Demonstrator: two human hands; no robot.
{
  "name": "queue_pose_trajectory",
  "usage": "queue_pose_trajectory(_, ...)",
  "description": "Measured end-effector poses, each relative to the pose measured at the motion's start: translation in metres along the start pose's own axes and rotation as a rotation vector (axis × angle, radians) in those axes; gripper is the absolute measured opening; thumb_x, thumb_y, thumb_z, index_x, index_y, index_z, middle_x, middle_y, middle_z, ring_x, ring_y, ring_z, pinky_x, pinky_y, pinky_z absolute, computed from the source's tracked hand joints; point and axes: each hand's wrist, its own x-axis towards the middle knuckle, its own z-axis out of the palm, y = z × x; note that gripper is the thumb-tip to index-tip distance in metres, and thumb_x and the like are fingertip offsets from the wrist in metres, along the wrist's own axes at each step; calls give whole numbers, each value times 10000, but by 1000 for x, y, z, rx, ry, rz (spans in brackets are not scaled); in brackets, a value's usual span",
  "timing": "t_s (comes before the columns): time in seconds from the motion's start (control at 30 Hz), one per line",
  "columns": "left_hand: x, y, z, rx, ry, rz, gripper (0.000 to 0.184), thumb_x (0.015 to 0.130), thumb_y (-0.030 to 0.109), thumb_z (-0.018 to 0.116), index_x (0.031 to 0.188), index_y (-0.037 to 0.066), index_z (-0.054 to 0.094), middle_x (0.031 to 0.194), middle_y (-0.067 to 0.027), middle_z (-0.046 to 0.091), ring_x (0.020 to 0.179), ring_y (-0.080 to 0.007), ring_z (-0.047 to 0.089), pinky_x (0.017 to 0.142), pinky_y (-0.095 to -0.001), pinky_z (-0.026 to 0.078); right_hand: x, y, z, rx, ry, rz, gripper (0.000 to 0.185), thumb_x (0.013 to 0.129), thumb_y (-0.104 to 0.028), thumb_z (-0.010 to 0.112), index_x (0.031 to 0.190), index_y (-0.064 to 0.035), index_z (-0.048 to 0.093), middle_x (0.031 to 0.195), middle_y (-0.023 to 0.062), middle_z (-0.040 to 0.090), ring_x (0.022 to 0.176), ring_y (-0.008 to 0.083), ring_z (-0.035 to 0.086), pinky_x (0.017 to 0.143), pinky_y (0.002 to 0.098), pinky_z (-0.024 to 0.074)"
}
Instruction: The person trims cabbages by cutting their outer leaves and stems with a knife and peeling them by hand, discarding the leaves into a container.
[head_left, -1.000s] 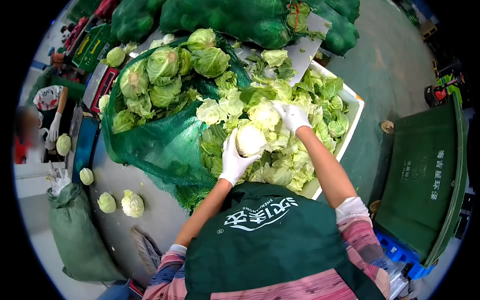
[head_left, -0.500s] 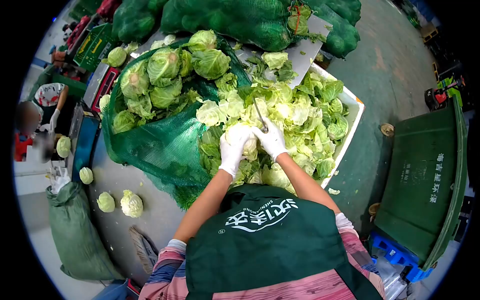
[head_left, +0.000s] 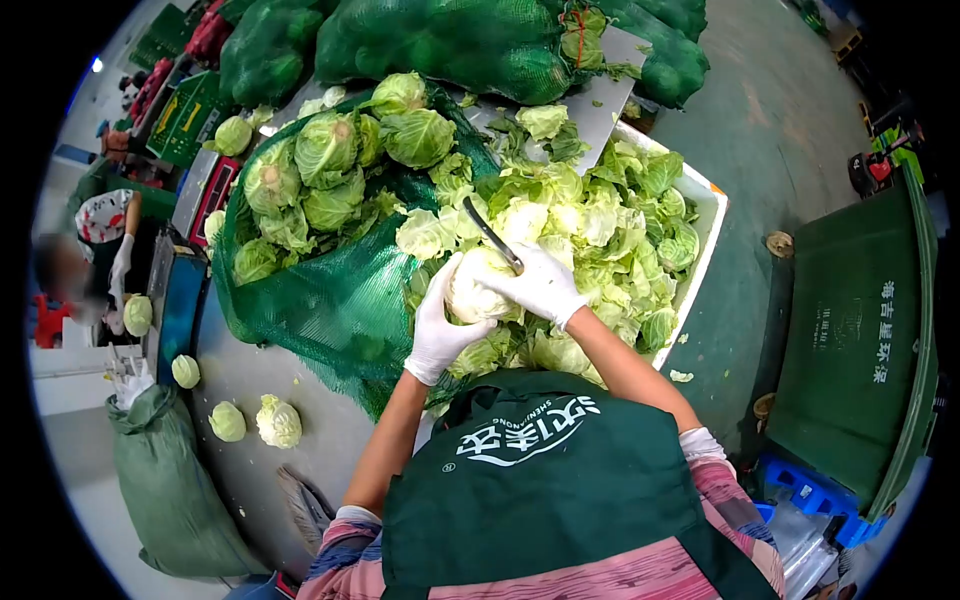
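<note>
A pale, trimmed cabbage (head_left: 472, 291) sits between my two white-gloved hands. My left hand (head_left: 440, 325) cups it from the left and below, fingers wrapped round its side. My right hand (head_left: 545, 285) grips a knife (head_left: 490, 235), its dark curved blade pointing up and left, while the fingers reach over to touch the cabbage's right side. Beneath and beyond them, loose cabbage leaves (head_left: 610, 225) fill a white box (head_left: 705, 215). To the left lies an opened green mesh bag (head_left: 330, 310) with several whole cabbages (head_left: 327, 150) in it.
Full green mesh bags (head_left: 440, 45) lie at the back. A few cabbages (head_left: 279, 421) rest on the metal table (head_left: 250, 360) at left. A green sack (head_left: 170, 485) stands lower left, and a green bin (head_left: 850, 340) at right. Another person's gloved hand (head_left: 122, 265) shows far left.
My left hand has shifted down and left around the cabbage, exposing more of it. My right hand has turned, and the knife blade now tilts further left. The view has shifted slightly.
</note>
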Motion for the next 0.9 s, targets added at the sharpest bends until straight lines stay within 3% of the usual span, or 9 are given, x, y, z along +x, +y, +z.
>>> queue_pose_trajectory(0.1, 1, 12, -6, -579, -77, -180, 977, 598, 136, 853, 1407, -28, 331, 1352, -140, 477, 1224, -272, 510, 1070, -358, 385, 8, 18, -2, 476, -74, 277, 441, 795, -464, 670, 843, -27, 638, 724, 113, 622, 624, 212, 569, 613, 328, 458)
queue_pose_trajectory(0.27, -7, 19, -10, -1138, -25, -381, 877, 676, 176, 787, 1415, 52, 331, 1364, -151, 453, 1265, -314, 465, 1066, -476, 399, -9, 62, -2, -111, -125, 339, 360, 822, -391, 662, 898, -39, 655, 815, 172, 665, 755, 316, 648, 693, 400, 509)
queue_pose_trajectory(0.33, -6, 16, -12, -1663, 88, -402, 838, 696, 233, 765, 1408, 85, 348, 1378, -154, 439, 1294, -338, 426, 1080, -516, 368, -16, 70, -11, -134, -155, 422, 391, 833, -413, 651, 965, -45, 655, 873, 181, 676, 844, 350, 648, 748, 428, 514)
queue_pose_trajectory(0.53, 7, 25, -11, -1798, 34, -355, 804, 859, 562, 578, 1459, 108, 296, 1457, -104, 389, 1328, -315, 389, 1103, -471, 337, 2, -14, -38, 465, 15, 93, 836, 719, -488, 759, 1392, -96, 455, 1150, 206, 620, 985, 307, 647, 817, 361, 522)
queue_pose_trajectory(0.63, 10, 18, -2, -1815, 13, -418, 787, 865, 643, 498, 1461, 167, 302, 1454, -98, 383, 1323, -288, 394, 1106, -478, 325, -5, -56, -36, 163, 126, -374, 943, 682, -444, 801, 1458, -153, 351, 1355, 105, 481, 852, 239, 665, 760, 305, 518)
queue_pose_trajectory(0.67, 8, 17, 3, -1719, 79, -425, 773, 863, 648, 492, 1444, 163, 337, 1432, -94, 411, 1324, -287, 396, 1096, -472, 336, -7, -68, -41, 21, 83, -394, 799, 718, -380, 793, 1394, -126, 450, 1288, 81, 512, 805, 235, 654, 721, 297, 517)
queue_pose_trajectory(0.77, 4, 15, 3, -1696, 199, -524, 790, 848, 672, 480, 1416, 131, 381, 1384, -131, 451, 1190, -289, 500, 1017, -438, 407, -2, -44, -17, 381, 114, -222, 397, 783, -240, 750, 1120, -59, 646, 1060, 94, 609, 746, 200, 625, 679, 295, 506)
queue_pose_trajectory(0.83, -9, 6, -1, -1965, -94, -544, 844, 811, 723, 446, 1393, 113, 422, 1304, -196, 504, 1005, -298, 572, 877, -433, 468, 8, -21, -14, 480, 313, -119, 255, 818, -249, 697, 949, -31, 674, 799, 116, 595, 726, 257, 584, 626, 350, 461)
queue_pose_trajectory(0.9, -15, 4, -5, -2004, -39, -566, 862, 796, 739, 440, 1387, 113, 431, 1260, -212, 521, 923, -286, 569, 833, -418, 466, 12, 9, -37, -95, 31, 167, 292, 837, -298, 672, 1013, -66, 646, 922, 147, 621, 822, 301, 623, 727, 402, 506)
